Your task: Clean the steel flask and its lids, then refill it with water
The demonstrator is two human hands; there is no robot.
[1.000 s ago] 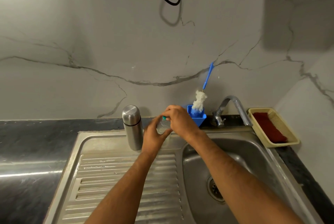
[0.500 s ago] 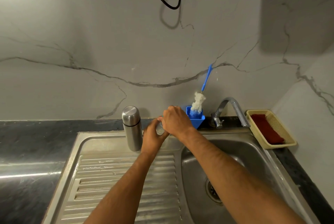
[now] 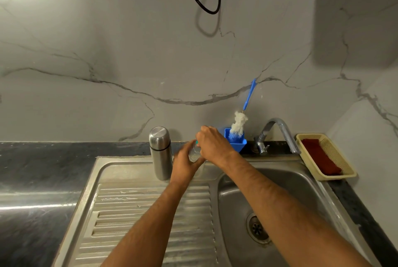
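Flask: the steel flask (image 3: 160, 153) is stood upright at the far edge of the draining board, with its lid on; it is just left of the hands and is not touched by them
Left hand: the left hand (image 3: 184, 166) is curled round a small clear bottle (image 3: 193, 153), which is held from below
Right hand: the right hand (image 3: 212, 143) is closed over the top of the same bottle, where a bit of green cap is seen; how the fingers grip under it cannot be told
Bottle: it is held up between the two hands, above the far edge of the sink, between the flask and the blue holder
Sink: the steel sink (image 3: 234, 208) is seen on the right, with a round drain (image 3: 257, 228) in the bottom; the ridged draining board (image 3: 137, 219) is joined to it on the left
Brush: a bottle brush (image 3: 239, 124) with a blue handle is stood head down in a blue holder (image 3: 237, 144), and it is leaned on the far wall
Tap: the tap (image 3: 277, 133) is fixed at the far side, and its spout is bent over the sink
Basket: a yellow basket (image 3: 336, 177) is set on the counter at the far right, and a dark red pad (image 3: 318, 156) is laid in it
Counter: a dark counter (image 3: 43, 172) is seen left of the sink
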